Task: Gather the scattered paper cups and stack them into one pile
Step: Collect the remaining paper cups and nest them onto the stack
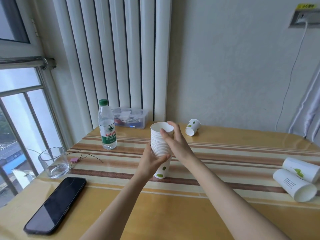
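A tall stack of white paper cups (158, 144) with green leaf prints stands upright on the striped table (225, 153), mid-table. My left hand (152, 161) wraps the lower part of the stack from the left. At the top, my right hand (174, 141) pinches the rim of the uppermost cup. One loose cup (192, 127) lies on its side at the back, to the right of the stack. Two more cups lie on their sides at the right edge, the back one (301, 168) and the front one (294, 187) touching each other.
A water bottle (106, 125) stands left of the stack, with a clear plastic box (131, 118) behind it. A glass tumbler (53, 162), a pink clip with thin wire (74, 160) and a black phone (55, 206) lie at the left.
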Action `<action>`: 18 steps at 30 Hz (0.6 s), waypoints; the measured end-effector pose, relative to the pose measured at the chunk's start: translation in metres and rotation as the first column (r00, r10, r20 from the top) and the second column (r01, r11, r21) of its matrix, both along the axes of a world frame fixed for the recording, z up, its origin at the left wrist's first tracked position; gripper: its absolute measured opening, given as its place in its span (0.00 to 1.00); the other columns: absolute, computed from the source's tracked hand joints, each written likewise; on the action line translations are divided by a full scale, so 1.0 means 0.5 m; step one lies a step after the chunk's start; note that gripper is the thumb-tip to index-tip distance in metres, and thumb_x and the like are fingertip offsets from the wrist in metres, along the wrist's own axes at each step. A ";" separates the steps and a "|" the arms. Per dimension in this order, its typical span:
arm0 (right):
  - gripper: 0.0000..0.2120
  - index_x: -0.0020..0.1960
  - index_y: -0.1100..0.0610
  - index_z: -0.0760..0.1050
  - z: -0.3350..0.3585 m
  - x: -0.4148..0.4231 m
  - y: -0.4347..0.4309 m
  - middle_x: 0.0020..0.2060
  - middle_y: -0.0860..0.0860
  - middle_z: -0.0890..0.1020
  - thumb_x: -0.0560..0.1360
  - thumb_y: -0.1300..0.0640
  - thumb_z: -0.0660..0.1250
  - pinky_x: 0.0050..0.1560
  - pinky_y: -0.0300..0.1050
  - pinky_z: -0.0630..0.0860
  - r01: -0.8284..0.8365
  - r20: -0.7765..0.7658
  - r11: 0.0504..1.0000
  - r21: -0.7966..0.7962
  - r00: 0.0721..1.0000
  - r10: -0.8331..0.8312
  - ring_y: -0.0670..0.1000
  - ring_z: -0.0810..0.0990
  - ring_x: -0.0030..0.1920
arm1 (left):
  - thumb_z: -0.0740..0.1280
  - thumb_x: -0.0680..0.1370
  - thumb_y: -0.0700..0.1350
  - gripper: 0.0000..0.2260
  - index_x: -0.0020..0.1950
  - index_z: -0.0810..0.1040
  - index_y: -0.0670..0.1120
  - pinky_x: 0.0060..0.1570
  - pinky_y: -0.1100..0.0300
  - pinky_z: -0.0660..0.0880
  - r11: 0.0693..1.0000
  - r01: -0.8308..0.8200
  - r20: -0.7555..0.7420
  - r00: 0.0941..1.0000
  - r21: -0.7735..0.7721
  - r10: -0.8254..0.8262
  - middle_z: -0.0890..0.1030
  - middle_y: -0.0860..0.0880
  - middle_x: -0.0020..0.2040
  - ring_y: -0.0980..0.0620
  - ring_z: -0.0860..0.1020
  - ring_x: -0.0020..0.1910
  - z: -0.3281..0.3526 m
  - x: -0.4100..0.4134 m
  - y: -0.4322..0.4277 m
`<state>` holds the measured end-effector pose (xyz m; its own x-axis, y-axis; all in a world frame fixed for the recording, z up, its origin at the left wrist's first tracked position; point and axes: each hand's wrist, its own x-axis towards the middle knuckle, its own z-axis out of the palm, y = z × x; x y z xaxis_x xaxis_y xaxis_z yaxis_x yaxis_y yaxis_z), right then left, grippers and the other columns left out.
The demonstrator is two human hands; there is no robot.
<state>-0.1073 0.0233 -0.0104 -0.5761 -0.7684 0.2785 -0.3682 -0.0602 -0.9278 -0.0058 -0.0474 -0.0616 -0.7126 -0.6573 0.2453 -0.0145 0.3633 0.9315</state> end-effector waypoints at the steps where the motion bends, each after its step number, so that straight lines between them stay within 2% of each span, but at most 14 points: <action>1: 0.30 0.68 0.47 0.62 -0.006 0.002 0.000 0.67 0.52 0.70 0.70 0.37 0.64 0.67 0.45 0.65 -0.003 0.011 1.000 -0.016 1.000 0.003 0.49 0.68 0.66 | 0.76 0.71 0.44 0.26 0.63 0.67 0.51 0.44 0.77 0.74 1.000 0.004 -0.019 1.000 -0.010 -0.004 0.78 0.57 0.53 0.72 0.78 0.49 0.000 -0.001 0.002; 4: 0.26 0.71 0.50 0.61 -0.007 0.008 0.001 0.71 0.51 0.66 0.76 0.46 0.63 0.65 0.39 0.60 0.009 -0.025 0.999 -0.038 1.000 -0.010 0.45 0.64 0.66 | 0.73 0.73 0.37 0.23 0.61 0.67 0.51 0.43 0.79 0.72 0.999 0.024 -0.039 0.999 -0.037 -0.025 0.77 0.60 0.51 0.77 0.77 0.45 -0.002 -0.001 0.005; 6: 0.28 0.72 0.49 0.60 -0.005 0.003 0.001 0.72 0.51 0.64 0.75 0.45 0.63 0.68 0.44 0.60 0.012 -0.045 1.000 0.004 0.999 -0.012 0.48 0.62 0.70 | 0.72 0.73 0.37 0.23 0.63 0.68 0.50 0.46 0.76 0.73 0.999 -0.004 -0.016 1.000 -0.049 0.004 0.77 0.59 0.52 0.75 0.77 0.47 0.004 0.002 0.005; 8: 0.32 0.74 0.46 0.55 -0.006 -0.004 0.010 0.75 0.49 0.59 0.74 0.41 0.63 0.73 0.52 0.57 -0.013 -0.036 0.998 0.061 0.999 0.016 0.50 0.55 0.74 | 0.74 0.73 0.44 0.26 0.68 0.67 0.50 0.58 0.64 0.74 1.000 -0.026 -0.020 0.999 -0.018 0.025 0.77 0.54 0.60 0.68 0.76 0.58 0.006 0.005 0.018; 9: 0.34 0.75 0.44 0.52 -0.010 -0.008 0.017 0.76 0.47 0.56 0.74 0.39 0.62 0.74 0.54 0.54 -0.036 -0.024 0.997 0.068 0.999 0.038 0.49 0.52 0.75 | 0.74 0.73 0.48 0.31 0.72 0.64 0.49 0.68 0.54 0.70 0.995 -0.093 -0.004 0.996 -0.034 0.093 0.72 0.50 0.68 0.59 0.71 0.68 0.002 0.009 0.028; 10: 0.35 0.75 0.42 0.51 -0.017 -0.014 0.028 0.77 0.45 0.54 0.73 0.38 0.62 0.74 0.54 0.52 -0.047 -0.012 0.997 0.054 0.999 0.048 0.48 0.50 0.76 | 0.73 0.73 0.51 0.36 0.76 0.59 0.47 0.73 0.52 0.63 0.979 -0.203 0.016 0.979 -0.033 0.204 0.65 0.47 0.73 0.52 0.64 0.74 -0.005 0.017 0.045; 11: 0.35 0.75 0.41 0.51 -0.027 -0.021 0.042 0.76 0.44 0.54 0.73 0.38 0.62 0.74 0.53 0.52 -0.039 -0.002 0.999 0.023 0.999 0.039 0.46 0.50 0.76 | 0.72 0.74 0.52 0.36 0.76 0.58 0.45 0.74 0.57 0.58 0.949 -0.315 -0.010 0.949 -0.034 0.315 0.62 0.46 0.74 0.51 0.59 0.76 -0.014 0.031 0.069; 12: 0.34 0.74 0.42 0.53 -0.039 -0.031 0.057 0.76 0.43 0.55 0.73 0.39 0.62 0.74 0.51 0.54 -0.007 0.010 1.000 -0.006 1.000 0.007 0.45 0.52 0.75 | 0.70 0.75 0.53 0.32 0.74 0.62 0.44 0.71 0.65 0.57 0.916 -0.392 -0.107 0.917 -0.085 0.383 0.64 0.46 0.71 0.54 0.61 0.74 -0.025 0.046 0.097; 13: 0.31 0.74 0.43 0.55 -0.055 -0.047 0.073 0.75 0.44 0.58 0.74 0.41 0.63 0.73 0.49 0.56 0.042 0.028 0.999 -0.026 0.999 -0.042 0.45 0.56 0.74 | 0.67 0.75 0.53 0.26 0.69 0.66 0.46 0.67 0.73 0.59 0.898 -0.413 -0.195 0.903 -0.152 0.383 0.68 0.49 0.65 0.60 0.65 0.69 -0.036 0.057 0.125; 15: 0.26 0.71 0.49 0.63 -0.093 -0.090 0.113 0.72 0.46 0.65 0.76 0.46 0.64 0.70 0.46 0.62 0.168 0.065 0.986 -0.016 0.984 -0.167 0.46 0.63 0.71 | 0.63 0.75 0.52 0.15 0.61 0.70 0.51 0.58 0.78 0.64 0.927 -0.304 -0.207 0.943 -0.220 0.260 0.72 0.55 0.56 0.68 0.70 0.59 -0.058 0.065 0.173; 18: 0.15 0.62 0.56 0.72 -0.150 -0.164 0.173 0.64 0.52 0.73 0.76 0.54 0.64 0.59 0.42 0.67 0.331 0.053 0.941 0.070 0.941 -0.335 0.51 0.71 0.65 | 0.63 0.77 0.50 0.09 0.57 0.71 0.55 0.55 0.75 0.68 0.956 -0.031 -0.042 0.999 -0.293 0.020 0.74 0.61 0.55 0.66 0.73 0.57 -0.069 0.011 0.197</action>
